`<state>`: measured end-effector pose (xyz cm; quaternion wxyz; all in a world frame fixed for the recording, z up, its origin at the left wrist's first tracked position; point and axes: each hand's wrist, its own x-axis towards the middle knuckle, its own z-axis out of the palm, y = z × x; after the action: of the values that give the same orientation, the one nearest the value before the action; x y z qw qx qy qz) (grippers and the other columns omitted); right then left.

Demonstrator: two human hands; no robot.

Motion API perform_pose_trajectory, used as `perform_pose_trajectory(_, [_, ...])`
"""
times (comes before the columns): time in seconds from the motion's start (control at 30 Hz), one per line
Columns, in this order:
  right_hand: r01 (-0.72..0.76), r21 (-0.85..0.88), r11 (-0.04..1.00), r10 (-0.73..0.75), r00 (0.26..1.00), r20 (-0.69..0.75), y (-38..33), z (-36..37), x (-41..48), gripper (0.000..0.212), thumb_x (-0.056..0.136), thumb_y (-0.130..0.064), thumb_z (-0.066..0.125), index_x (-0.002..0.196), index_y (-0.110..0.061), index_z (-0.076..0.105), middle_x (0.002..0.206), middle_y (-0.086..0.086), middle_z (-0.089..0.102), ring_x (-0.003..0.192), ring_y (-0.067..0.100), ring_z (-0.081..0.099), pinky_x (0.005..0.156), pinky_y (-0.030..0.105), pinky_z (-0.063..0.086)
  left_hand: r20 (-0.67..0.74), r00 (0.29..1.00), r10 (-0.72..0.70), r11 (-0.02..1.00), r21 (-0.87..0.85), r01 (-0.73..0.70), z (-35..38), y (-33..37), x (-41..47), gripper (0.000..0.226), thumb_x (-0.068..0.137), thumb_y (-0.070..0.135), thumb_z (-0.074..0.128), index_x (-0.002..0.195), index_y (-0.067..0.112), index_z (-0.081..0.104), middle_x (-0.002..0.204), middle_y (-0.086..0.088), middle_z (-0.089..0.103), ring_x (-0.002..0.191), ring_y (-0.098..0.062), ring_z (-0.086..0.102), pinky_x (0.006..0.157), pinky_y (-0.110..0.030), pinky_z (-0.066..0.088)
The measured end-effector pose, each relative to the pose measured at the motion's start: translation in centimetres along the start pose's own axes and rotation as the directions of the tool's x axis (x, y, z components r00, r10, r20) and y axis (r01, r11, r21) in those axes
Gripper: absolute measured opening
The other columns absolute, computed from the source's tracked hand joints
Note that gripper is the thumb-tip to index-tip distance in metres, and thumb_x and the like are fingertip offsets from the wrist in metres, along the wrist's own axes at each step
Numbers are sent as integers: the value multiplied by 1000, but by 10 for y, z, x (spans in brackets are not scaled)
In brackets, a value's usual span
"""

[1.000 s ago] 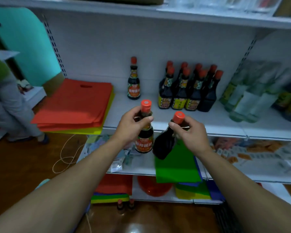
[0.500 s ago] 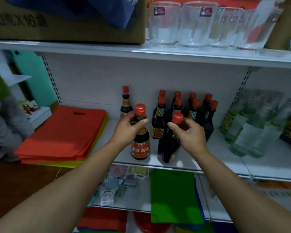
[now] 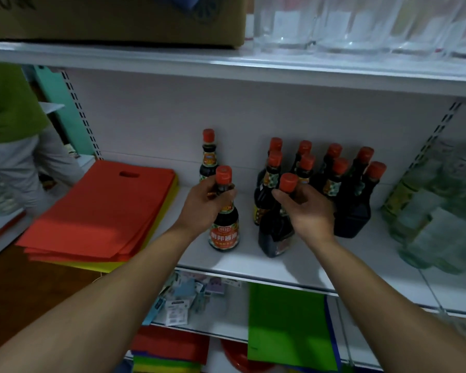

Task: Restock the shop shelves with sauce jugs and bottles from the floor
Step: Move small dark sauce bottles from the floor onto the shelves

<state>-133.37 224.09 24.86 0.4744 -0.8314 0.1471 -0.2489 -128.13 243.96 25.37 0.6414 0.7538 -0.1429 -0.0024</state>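
The left hand (image 3: 206, 204) holds a dark sauce bottle (image 3: 224, 230) by the neck, just under its red cap; the grip is closed, with the thumb and fingers curled around the neck. This bottle is upright, with its red and orange label toward the camera. Its base is at the front part of the white shelf (image 3: 320, 267), but I cannot tell if it already rests on the surface. The right hand (image 3: 306, 211) holds a second bottle (image 3: 275, 235), also dark and red-capped, and here too the grip is closed around the neck. The second bottle leans a little, its cap more to the right than its base, and its base is low at the shelf. It is just in front of a group of bottles (image 3: 336, 181) of the same kind, which stand in two rows near the back wall. Behind the left hand stands a lone bottle (image 3: 208, 154), apart from the group. On the left part of the shelf lies a stack of red bags (image 3: 102, 211) with yellow ones under it. On the right side are clear bottles (image 3: 436, 211), blurred. The shelf above carries a cardboard box (image 3: 119, 20) and drinking glasses (image 3: 361, 22). On the shelf below lies a green bag (image 3: 288, 324). At the far left stands a person (image 3: 8, 109) in a green top.
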Motion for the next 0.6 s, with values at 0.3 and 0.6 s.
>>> perform_pose_trajectory(0.3, [-125, -12, 992, 125, 991, 55, 4, 12, -29, 46, 79, -34, 76, 121, -23, 61, 111, -13, 63, 104, 7, 57, 86, 25, 45, 150, 988, 39, 999, 12, -41, -18, -18, 12, 38, 86, 14, 69, 119, 27, 57, 102, 17, 65, 94, 7, 61, 79, -9, 44])
perform_pose_trajectory(0.6, [-274, 15, 962, 273, 961, 30, 15, 33, -57, 70, 79, -17, 76, 141, -20, 43, 126, 0, 59, 118, 22, 56, 91, 27, 44, 218, 974, -61, 998, -9, 65, -23, -56, -8, 49, 87, 27, 69, 130, 35, 48, 122, 12, 57, 110, -4, 52, 94, -20, 40])
